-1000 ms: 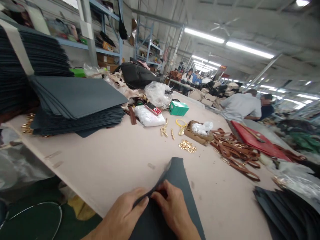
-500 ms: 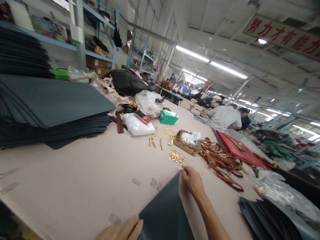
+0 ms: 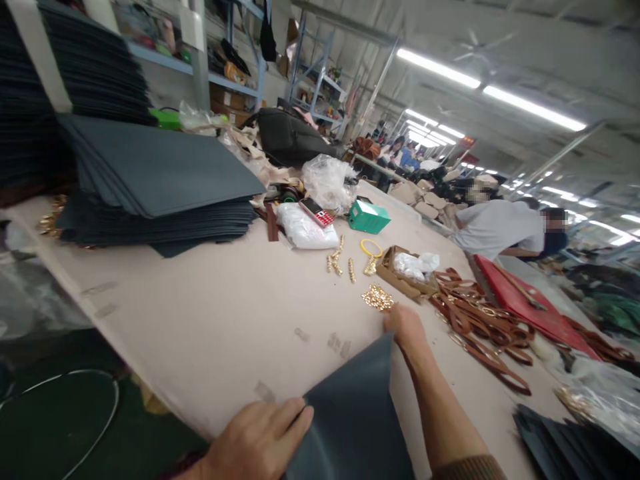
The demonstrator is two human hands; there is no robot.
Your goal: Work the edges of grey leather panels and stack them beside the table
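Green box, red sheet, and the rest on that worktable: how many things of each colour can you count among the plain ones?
Green: 1, the box
Red: 1, the sheet
Yellow: 1, the ring
Black: 1, the bag
Total: 4

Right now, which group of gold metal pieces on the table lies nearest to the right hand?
The heaped pile of gold fittings, just beyond the right hand. The other gold pieces lie scattered farther off, near the white bag.

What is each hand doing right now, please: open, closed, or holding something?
Left hand: fingers extended, lying on the near edge of the dark sheet.
Right hand: at the sheet's far corner, beside the gold fittings; grip cannot be told.
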